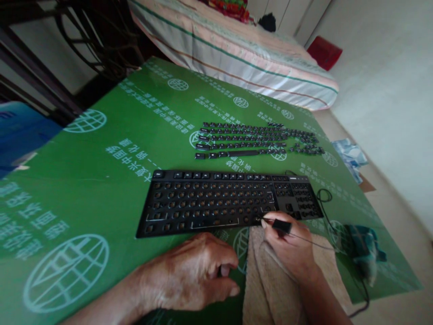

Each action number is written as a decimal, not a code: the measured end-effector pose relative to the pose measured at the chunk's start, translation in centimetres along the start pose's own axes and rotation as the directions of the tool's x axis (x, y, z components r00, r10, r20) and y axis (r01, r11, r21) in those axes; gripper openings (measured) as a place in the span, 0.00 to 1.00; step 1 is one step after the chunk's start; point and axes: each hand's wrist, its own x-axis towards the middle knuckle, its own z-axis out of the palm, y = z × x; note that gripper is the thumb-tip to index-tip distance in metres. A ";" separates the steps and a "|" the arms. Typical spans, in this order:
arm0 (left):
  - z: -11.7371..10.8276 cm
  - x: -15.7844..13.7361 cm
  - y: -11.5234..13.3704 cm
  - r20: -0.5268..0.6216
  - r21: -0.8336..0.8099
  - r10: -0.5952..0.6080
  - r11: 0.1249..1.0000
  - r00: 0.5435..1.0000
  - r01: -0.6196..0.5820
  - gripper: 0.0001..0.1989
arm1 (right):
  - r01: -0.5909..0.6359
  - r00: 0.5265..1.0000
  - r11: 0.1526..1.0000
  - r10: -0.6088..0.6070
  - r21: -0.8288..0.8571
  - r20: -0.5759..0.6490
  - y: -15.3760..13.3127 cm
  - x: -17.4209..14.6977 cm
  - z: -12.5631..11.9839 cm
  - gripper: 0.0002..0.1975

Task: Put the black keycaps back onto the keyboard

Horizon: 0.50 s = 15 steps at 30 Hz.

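Note:
A black keyboard (209, 203) lies on the green table, most of its main keys stripped to bare switches while the top function row keeps its caps. At its lower right edge, my right hand (287, 239) is closed around a thin wire tool with a black block on it (282, 226); the tip touches the bottom key row. My left hand (199, 273) rests in front of the keyboard, loosely curled with a gap between thumb and fingers, holding nothing visible. Removed keycaps (242, 153) stand in ordered rows behind the keyboard.
Beneath my right forearm is a folded tan cloth (264, 280). A teal item (367, 243), blurred, lies at the table's right with a dark cable (326, 212) near it. A bed (237, 54) borders the far side, and a blue object (27, 131) is at left.

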 end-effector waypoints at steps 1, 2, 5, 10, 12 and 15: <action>0.0 0.0 0.0 -0.003 0.000 0.002 1.000 1.000 -0.002 0.07 | 0.012 1.000 1.000 -0.012 -0.009 -0.005 0.0 0.0 0.0 0.04; 0.0 0.0 0.0 -0.005 0.002 0.004 1.000 1.000 -0.004 0.07 | 0.023 1.000 1.000 -0.023 -0.016 -0.006 0.0 0.0 0.0 0.04; 0.0 0.0 0.0 -0.012 -0.003 0.012 1.000 1.000 -0.012 0.07 | 0.030 0.999 0.999 -0.029 -0.023 0.022 0.1 -0.1 0.0 0.03; 0.0 0.0 -0.1 -0.004 -0.016 0.011 1.000 1.000 -0.011 0.07 | 0.063 0.997 0.998 -0.063 -0.006 0.053 0.4 -0.4 0.0 0.04; -0.1 0.0 -0.1 0.005 -0.018 0.005 1.000 1.000 -0.005 0.07 | 0.067 0.996 0.998 -0.066 -0.010 0.066 0.4 -0.6 -0.1 0.04; 0.0 0.0 -0.2 -0.001 -0.021 0.003 1.000 1.000 -0.003 0.06 | 0.055 0.993 0.998 -0.053 -0.016 0.103 0.5 -0.8 0.0 0.04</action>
